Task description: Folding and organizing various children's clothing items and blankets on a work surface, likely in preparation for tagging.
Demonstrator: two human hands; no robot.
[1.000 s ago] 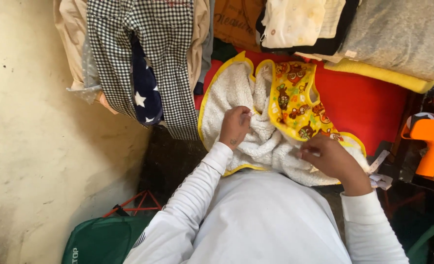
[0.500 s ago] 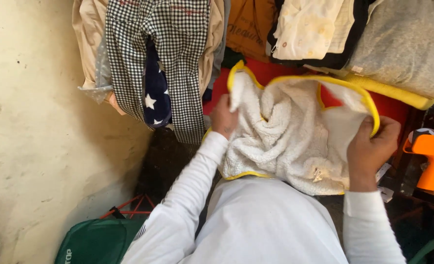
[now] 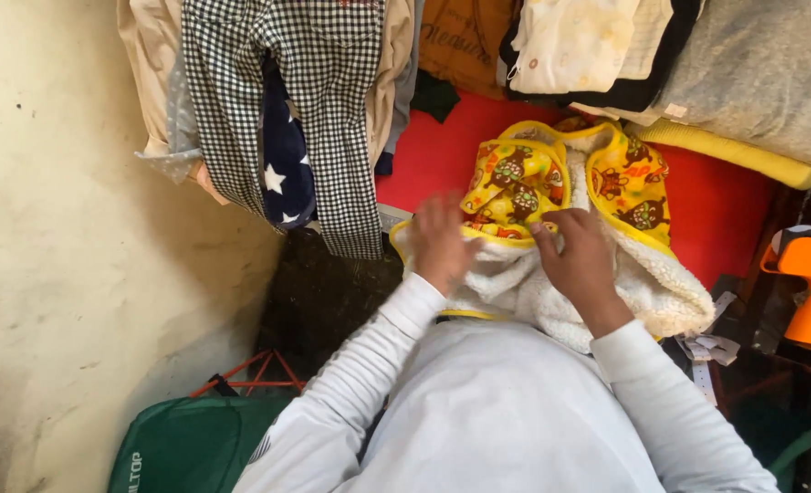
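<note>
Your left hand (image 3: pixel 442 242): blurred, fingers spread flat on the fleece.
Your right hand (image 3: pixel 580 260): fingertips pinching the printed edge.
Baby garment (image 3: pixel 560 196): white fleece inside, yellow animal print outside, yellow trim, bunched on the red surface (image 3: pixel 716 215).
Beyond: checked cloth (image 3: pixel 323 100) hanging.

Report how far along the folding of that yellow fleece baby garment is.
Partly done: the yellow printed garment is doubled over on the red surface, its printed side showing on top. In hand: the left hand and right hand press on its near edge. Left: the white fleece lining bulges out loose at the right, unfolded.
</note>
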